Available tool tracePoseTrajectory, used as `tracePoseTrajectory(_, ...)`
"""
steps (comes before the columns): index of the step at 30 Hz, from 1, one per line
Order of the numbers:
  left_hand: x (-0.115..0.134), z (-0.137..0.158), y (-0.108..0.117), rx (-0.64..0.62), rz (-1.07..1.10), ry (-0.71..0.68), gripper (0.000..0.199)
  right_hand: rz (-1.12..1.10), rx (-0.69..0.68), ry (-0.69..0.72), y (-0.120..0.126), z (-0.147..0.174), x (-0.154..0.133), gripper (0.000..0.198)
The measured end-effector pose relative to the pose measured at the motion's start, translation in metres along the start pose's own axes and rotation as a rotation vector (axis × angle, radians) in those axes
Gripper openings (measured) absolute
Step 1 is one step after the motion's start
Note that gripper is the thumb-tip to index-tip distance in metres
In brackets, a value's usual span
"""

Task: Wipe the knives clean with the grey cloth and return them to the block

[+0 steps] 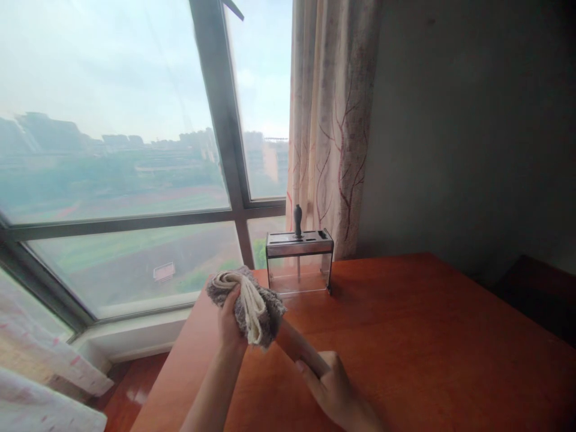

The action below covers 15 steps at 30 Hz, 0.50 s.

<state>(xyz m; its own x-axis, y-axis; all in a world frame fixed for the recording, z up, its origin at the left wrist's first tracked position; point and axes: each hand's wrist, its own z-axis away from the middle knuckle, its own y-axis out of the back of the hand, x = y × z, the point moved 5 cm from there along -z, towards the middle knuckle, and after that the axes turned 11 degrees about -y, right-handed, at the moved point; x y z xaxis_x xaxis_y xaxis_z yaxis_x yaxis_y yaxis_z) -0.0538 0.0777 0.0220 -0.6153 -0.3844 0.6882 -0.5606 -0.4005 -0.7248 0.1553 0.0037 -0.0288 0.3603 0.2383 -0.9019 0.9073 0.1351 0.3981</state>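
My left hand grips a folded grey and white towel, which is bunched around the far end of a knife. The thumb presses on the towel's upper folds. At the near end, my right hand is closed around the knife's handle, which the fingers mostly hide. The blade shows as a flat, reddish-grey strip slanting between both hands, above the table. Its tip is hidden by the towel.
A clear-sided knife block with a metal top stands on the reddish-brown wooden table; one dark-handled tool is upright in it. Behind are a large window and a patterned curtain. The table's left edge runs near the windowsill.
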Motion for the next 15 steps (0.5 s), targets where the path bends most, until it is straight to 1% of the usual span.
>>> tracePoseTrajectory(1, 0.001, 0.000, 0.000, -0.002, 0.000, 0.016, 0.018, -0.123, 0.003, -0.101, 0.000, 0.000, 0.005, 0.042)
tracePoseTrajectory(3, 0.004, 0.001, 0.001, -0.003, 0.000, 0.031, 0.016, -0.339, -0.050, -0.281, -0.003, -0.001, 0.011, 0.046)
tracePoseTrajectory(5, 0.008, 0.000, 0.002, 0.006, 0.015, 0.016, 0.013, -0.471, -0.149, -0.387, -0.007, -0.001, 0.010, 0.052)
tracePoseTrajectory(6, 0.010, -0.001, 0.003, 0.017, 0.029, -0.002, 0.012, -0.505, -0.191, -0.412, -0.008, -0.002, 0.009, 0.055)
tracePoseTrajectory(8, 0.014, -0.003, 0.005, 0.037, 0.051, -0.036, 0.011, -0.534, -0.217, -0.432, -0.007, -0.003, 0.005, 0.059)
tracePoseTrajectory(12, 0.015, -0.005, 0.006, 0.042, 0.058, -0.034, 0.011, -0.509, -0.212, -0.431, -0.010, -0.003, 0.007, 0.060)
tracePoseTrajectory(15, 0.018, -0.008, 0.006, 0.045, 0.060, -0.050, 0.011, -0.489, -0.178, -0.387, -0.014, -0.002, 0.014, 0.053)
